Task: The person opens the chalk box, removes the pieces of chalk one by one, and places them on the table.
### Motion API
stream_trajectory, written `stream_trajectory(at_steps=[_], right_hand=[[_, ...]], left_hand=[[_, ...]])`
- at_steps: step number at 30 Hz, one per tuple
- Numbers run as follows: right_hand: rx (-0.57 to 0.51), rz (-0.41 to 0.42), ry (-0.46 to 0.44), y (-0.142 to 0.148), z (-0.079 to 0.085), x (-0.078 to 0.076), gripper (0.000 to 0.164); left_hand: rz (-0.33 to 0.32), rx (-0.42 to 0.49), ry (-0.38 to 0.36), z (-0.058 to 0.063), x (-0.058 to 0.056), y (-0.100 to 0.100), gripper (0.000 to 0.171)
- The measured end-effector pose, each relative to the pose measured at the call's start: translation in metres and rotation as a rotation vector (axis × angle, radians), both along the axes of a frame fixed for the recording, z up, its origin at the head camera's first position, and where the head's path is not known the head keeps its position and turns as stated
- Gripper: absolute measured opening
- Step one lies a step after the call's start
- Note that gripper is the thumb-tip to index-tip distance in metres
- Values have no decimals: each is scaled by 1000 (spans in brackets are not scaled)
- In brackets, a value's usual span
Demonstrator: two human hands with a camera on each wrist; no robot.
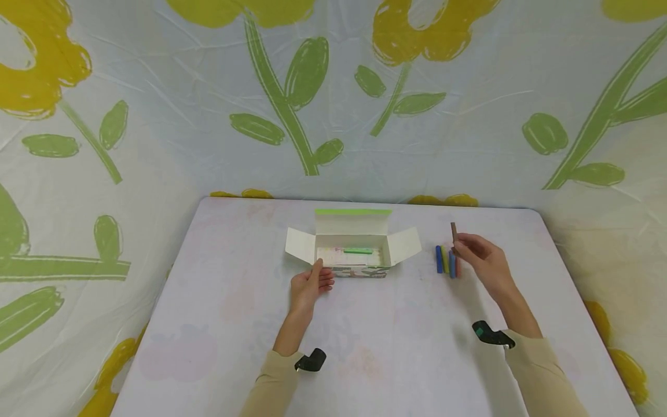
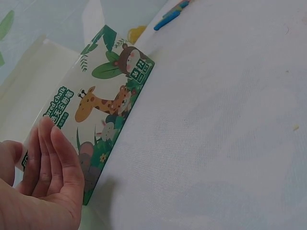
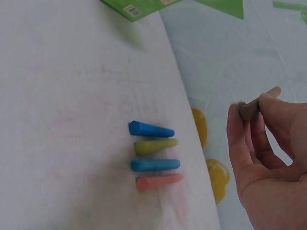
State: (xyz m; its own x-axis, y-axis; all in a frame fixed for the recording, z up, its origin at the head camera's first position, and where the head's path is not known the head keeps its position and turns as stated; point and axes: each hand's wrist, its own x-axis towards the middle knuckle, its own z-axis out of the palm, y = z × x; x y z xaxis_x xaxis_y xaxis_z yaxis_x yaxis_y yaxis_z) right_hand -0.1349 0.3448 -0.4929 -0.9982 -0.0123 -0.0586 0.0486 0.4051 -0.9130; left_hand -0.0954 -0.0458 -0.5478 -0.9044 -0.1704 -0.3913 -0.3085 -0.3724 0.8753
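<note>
A white chalk box (image 1: 365, 273) with animal pictures on its front stands with its flaps folded out. The left hand (image 1: 307, 288) holds the box's front wall near its left end, thumb at the rim and fingers along the printed side (image 2: 108, 103). Inside the box lies a green chalk stick (image 1: 358, 251). Raised over the table, the right hand (image 1: 487, 263) pinches a brown chalk stick (image 3: 248, 111) between thumb and fingers. Below it, in a row on the table, are a dark blue chalk (image 3: 151, 129), a yellow chalk (image 3: 156, 146), a lighter blue chalk (image 3: 156, 165) and a pink chalk (image 3: 159, 182).
The box's right flap (image 1: 405, 245) sticks out towards the chalk row. A pale table (image 1: 234, 336) extends around everything, with a flowered cloth (image 1: 182, 116) hanging behind its far edge and at both sides. Black wrist cameras (image 1: 311, 360) sit on both forearms.
</note>
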Motion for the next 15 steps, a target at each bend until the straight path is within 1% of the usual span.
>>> stream_trajectory(at_steps=[3, 9, 12, 15], right_hand=[[12, -50, -20, 7, -9, 5, 51], [110, -142, -86, 17, -27, 12, 59], [151, -174, -112, 19, -35, 13, 59], [181, -191, -121, 21, -41, 14, 56]], left_hand=[[-8, 0, -5, 0, 0, 0, 42], [-20, 3, -17, -1, -2, -1, 41], [-19, 4, -14, -1, -2, -1, 41], [-19, 4, -10, 0, -2, -1, 43]])
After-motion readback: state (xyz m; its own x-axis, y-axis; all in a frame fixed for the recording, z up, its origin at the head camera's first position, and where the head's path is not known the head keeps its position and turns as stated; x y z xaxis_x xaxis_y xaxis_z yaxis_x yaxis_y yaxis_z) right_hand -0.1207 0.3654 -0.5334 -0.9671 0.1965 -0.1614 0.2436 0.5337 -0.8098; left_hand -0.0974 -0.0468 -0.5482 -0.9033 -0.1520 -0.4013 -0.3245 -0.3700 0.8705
